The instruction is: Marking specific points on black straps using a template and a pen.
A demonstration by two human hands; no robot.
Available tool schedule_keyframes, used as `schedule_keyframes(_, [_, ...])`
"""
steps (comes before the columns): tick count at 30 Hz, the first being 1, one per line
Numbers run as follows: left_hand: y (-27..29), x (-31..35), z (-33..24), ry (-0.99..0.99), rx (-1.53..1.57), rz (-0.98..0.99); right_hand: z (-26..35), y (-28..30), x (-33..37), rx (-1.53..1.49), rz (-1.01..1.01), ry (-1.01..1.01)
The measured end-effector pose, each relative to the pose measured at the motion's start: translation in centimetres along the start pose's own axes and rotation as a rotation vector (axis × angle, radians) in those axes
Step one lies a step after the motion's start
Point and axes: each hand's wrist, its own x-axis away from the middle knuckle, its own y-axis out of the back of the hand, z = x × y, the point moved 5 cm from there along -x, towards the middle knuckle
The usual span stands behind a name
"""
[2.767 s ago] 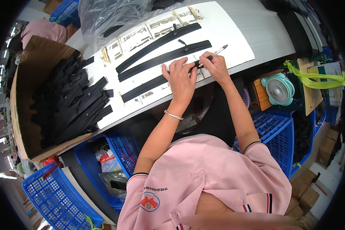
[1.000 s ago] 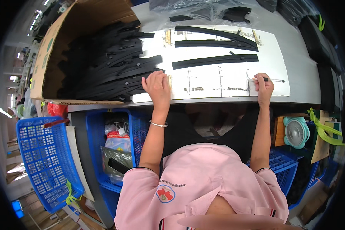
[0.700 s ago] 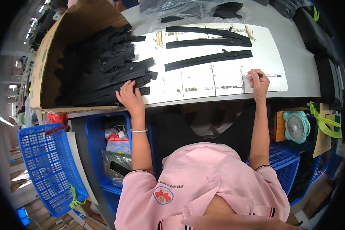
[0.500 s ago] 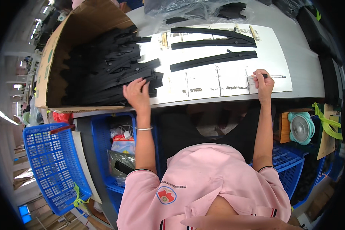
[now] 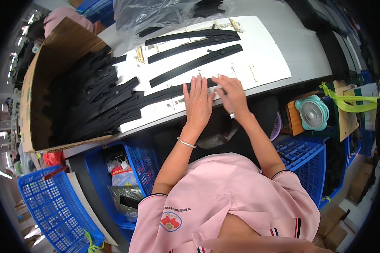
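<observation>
My left hand lies with its fingers stretched flat over a black zipper that runs from the pile onto the white marked board. At the zipper's right end my right hand has its fingertips closed on the tip. A small pale end, perhaps of the pen, shows beneath that palm; the rest of it is hidden. Further up the board lie more black zippers, roughly side by side, with small pull tabs near their right ends. The loose zipper pile spills from a cardboard box at left.
Clear plastic bags lie behind the board. Blue baskets stand at lower left, and another blue basket is under the table at right. Beside it is a turquoise fan. Dark bulky items line the far right.
My left hand has left the pile and moved right onto the board, where a zipper now lies beneath it. My right hand has come left to meet it. The view has turned.
</observation>
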Motion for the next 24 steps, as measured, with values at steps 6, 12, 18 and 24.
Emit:
schedule_keyframes(6, [1.1,2.1,0.2,0.055,-0.012,0.033,-1.8,1.5,1.9,0.153,0.038,-0.01])
schedule_keyframes(12, [3.0,4.3,2.6,0.145,-0.06,0.039,-8.1,5.6,3.5,0.368,-0.043,-0.021])
schedule_keyframes(18, [5.3,6.6,6.0,0.309,-0.16,0.003,-8.7,5.9,3.7,0.345,-0.059,-0.019])
schedule_keyframes(24, [5.9,7.1,7.4,0.292,-0.132,-0.044,-8.4,5.9,3.2,0.356,-0.074,-0.054])
